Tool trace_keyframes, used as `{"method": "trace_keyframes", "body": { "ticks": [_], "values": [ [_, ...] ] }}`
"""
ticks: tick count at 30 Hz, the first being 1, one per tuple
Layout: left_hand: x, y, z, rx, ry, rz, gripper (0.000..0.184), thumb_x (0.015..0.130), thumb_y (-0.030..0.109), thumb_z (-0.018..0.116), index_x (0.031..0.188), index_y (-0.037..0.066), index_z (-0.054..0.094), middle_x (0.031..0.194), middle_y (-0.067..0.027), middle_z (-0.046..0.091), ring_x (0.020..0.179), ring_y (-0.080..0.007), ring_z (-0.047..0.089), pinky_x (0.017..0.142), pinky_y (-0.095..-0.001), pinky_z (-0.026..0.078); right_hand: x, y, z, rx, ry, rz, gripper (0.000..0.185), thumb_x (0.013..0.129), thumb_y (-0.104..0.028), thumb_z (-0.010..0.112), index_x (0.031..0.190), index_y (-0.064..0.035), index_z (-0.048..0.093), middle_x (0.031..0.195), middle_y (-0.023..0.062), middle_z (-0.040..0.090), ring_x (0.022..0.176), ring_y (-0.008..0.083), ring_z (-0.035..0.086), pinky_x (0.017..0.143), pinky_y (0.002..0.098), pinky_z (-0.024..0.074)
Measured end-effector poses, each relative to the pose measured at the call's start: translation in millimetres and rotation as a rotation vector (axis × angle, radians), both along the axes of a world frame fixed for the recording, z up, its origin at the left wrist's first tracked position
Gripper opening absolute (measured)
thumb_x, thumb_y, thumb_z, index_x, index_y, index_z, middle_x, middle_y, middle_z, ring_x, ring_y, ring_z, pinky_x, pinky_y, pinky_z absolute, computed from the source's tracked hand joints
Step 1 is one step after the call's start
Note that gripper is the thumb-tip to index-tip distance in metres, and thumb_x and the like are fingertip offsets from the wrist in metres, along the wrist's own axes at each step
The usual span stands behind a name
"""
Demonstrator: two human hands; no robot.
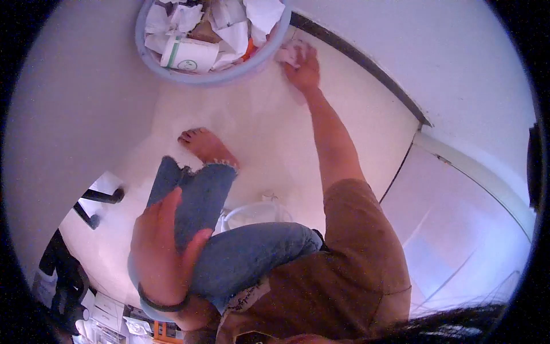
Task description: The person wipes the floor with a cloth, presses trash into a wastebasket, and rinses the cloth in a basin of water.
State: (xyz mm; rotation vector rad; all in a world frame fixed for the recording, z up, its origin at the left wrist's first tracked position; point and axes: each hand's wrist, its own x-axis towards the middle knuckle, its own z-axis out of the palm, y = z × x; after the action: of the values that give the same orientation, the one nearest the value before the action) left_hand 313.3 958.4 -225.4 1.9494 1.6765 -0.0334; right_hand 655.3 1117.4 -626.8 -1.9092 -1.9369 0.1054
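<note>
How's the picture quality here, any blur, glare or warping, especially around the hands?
Head view: wide-angle warping with dark, rounded edges; a purplish cast; bluish-white brightness on the pale panel at lower right; left hand blurred; right hand soft too, and the whitish wad it touches lacks clear detail.

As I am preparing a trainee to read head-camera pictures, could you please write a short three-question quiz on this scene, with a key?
1. Which hand is on the pale, crumpled cloth or tissue?
2. True or false: the white cylindrical cup with green markings stands upright on the pale, smooth floor.
3. In this view, the open left hand appears over: A) a wooden table; B) the blue denim jeans; C) a red rug.

Key:
1. The right hand, close to the round, pale-blue plastic bin.
2. False; the cup lies on its side among crumpled white paper in the bin.
3. B.
</note>
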Motion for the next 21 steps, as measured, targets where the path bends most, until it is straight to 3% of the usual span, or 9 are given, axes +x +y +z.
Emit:
{"method": "trace_keyframes", "body": {
  "ticks": [2, 5, 7, 9, 15, 18, 21],
  "values": [
    [4.0, 2.9, 4.7, -0.01, -0.001, -0.006, 0.063, 0.073, 0.033, 0.073, 0.125, 0.005, 0.052, 0.111, -0.0158, 0.06, 0.1, -0.036, 0.057, 0.084, -0.0425, 0.045, -25.6, 18.6, -23.4, 0.063, -0.113, 0.022, 0.06, 0.075, -0.039, 0.07, 0.127, -0.0154, 0.052, 0.14, 0.0126, 0.043, 0.132, 0.0355, 0.035, 0.104, 0.0492, 0.0354],
    [7.8, 2.2, 7.6, -0.017, 0.0, -0.038, 0.064, 0.072, 0.032, 0.074, 0.126, 0.005, 0.052, 0.11, -0.0163, 0.06, 0.099, -0.0361, 0.057, 0.083, -0.0425, 0.045, -48.4, 21.7, -11.4, -0.019, -0.136, 0.057, 0.06, 0.077, -0.037, 0.068, 0.129, -0.0149, 0.05, 0.144, 0.0133, 0.039, 0.134, 0.036, 0.034, 0.105, 0.0495, 0.0345],
    [9.7, 1.2, 9.2, 0.009, -0.022, -0.047, 0.064, 0.072, 0.031, 0.074, 0.126, 0.004, 0.052, 0.109, -0.0162, 0.06, 0.099, -0.0359, 0.057, 0.083, -0.0423, 0.045, -52.0, 11.4, -1.5, -0.076, -0.111, 0.211, 0.06, 0.078, -0.035, 0.067, 0.131, -0.0147, 0.049, 0.144, 0.0131, 0.039, 0.133, 0.0357, 0.035, 0.105, 0.049, 0.0351],
    [12.1, -1.3, 10.3, 0.026, -0.036, -0.048, 0.063, 0.072, 0.03, 0.074, 0.126, 0.004, 0.052, 0.109, -0.0161, 0.06, 0.099, -0.0357, 0.057, 0.083, -0.0422, 0.045, -54.2, -8.4, 26.1, -0.235, -0.108, 0.334, 0.06, 0.078, -0.031, 0.067, 0.132, -0.0143, 0.047, 0.144, 0.0119, 0.038, 0.133, 0.0344, 0.036, 0.104, 0.0478, 0.0366],
    [14.2, -8.9, 15.2, 0.077, -0.031, -0.021, 0.06, 0.075, 0.028, 0.073, 0.125, 0.004, 0.052, 0.108, -0.0155, 0.061, 0.099, -0.0348, 0.057, 0.084, -0.0424, 0.045, -44.5, -92.9, 39.3, -0.31, -0.093, 0.593, 0.053, 0.082, -0.025, 0.063, 0.132, -0.0161, 0.05, 0.15, 0.0082, 0.032, 0.138, 0.0325, 0.029, 0.109, 0.0458, 0.0314],
    [10.8, -17.0, 16.3, 0.117, -0.067, -0.015, 0.057, 0.077, 0.029, 0.072, 0.125, 0.004, 0.052, 0.106, -0.0153, 0.062, 0.098, -0.0346, 0.058, 0.084, -0.0428, 0.045, -44.5, -115.7, 37.1, -0.37, -0.114, 0.558, 0.065, 0.082, -0.036, 0.062, 0.139, -0.0159, 0.04, 0.149, 0.0111, 0.031, 0.136, 0.0347, 0.031, 0.108, 0.0477, 0.0331],
    [0.7, -23.8, 12.5, 0.177, -0.058, -0.01, 0.056, 0.078, 0.029, 0.071, 0.124, 0.004, 0.052, 0.104, -0.0153, 0.063, 0.097, -0.0347, 0.059, 0.084, -0.0431, 0.046, -46.0, -120.8, 20.4, -0.368, 0.205, 0.43, 0.073, 0.083, -0.043, 0.061, 0.145, -0.0174, 0.032, 0.152, 0.0138, 0.025, 0.137, 0.0384, 0.027, 0.107, 0.0521, 0.0313]
  ]
}}
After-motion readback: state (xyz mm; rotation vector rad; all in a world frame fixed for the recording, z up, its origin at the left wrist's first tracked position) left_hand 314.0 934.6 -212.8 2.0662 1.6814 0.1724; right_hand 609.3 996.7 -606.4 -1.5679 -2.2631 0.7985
